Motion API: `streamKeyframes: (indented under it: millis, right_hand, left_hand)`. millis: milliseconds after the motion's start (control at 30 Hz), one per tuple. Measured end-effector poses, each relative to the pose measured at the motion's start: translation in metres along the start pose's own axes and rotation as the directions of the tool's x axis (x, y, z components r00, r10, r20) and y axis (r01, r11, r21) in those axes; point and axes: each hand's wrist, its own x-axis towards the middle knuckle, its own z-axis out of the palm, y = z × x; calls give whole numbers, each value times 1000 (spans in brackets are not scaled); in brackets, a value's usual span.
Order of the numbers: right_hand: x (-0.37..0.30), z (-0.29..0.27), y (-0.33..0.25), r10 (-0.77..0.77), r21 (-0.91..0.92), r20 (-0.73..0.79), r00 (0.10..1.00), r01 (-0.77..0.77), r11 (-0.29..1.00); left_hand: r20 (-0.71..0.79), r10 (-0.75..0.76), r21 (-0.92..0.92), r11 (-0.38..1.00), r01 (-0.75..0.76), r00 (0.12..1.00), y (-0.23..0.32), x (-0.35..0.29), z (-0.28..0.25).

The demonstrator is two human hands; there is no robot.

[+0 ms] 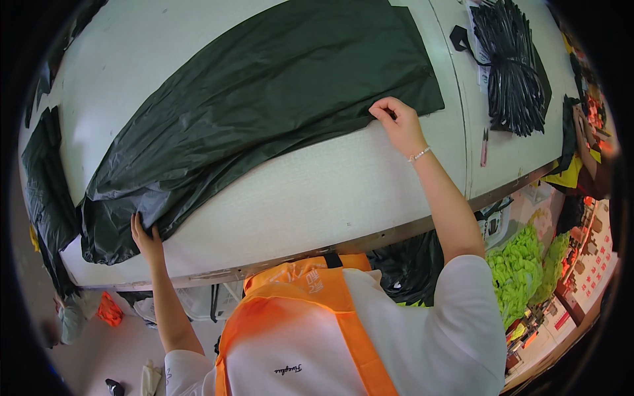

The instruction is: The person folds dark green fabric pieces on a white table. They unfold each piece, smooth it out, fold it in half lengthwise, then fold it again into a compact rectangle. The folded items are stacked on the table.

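Observation:
A long, dark green piece of thin, shiny fabric [264, 86] lies across the white table, wrinkled, with its near edge gathered in folds. At its lower left end my left hand [146, 241] rests on the bunched cloth, fingers stretched out and thumb apart. My right hand [401, 127], with a beaded bracelet at the wrist, is closed in a pinch at the near edge toward the right end. A fold of the fabric appears to be between thumb and fingers, though the fingertips partly hide it.
A tied bundle of black strips [512, 66] lies at the table's right, with small pink-handled snips [485, 148] beside it. Another dark folded cloth [47, 178] hangs over the left edge. Bright green fabric [518, 274] is heaped below the table on the right.

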Motion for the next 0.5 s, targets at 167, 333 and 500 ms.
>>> streamKeyframes:
  millis: [167,333,500]
  right_hand:
    - [2,-2,-1,37,242,98,994,-60,968]
    - [4,-11,-24,72,401,233,970,-163,901]
    - [0,-34,-15,182,130,510,841,-284,950]
  left_hand:
    - [23,-12,9,1000,12,1000,5,4,5]
    - [59,-34,35,999,32,998,1,4,9]
    - [99,-72,50,997,67,993,1,5,9]
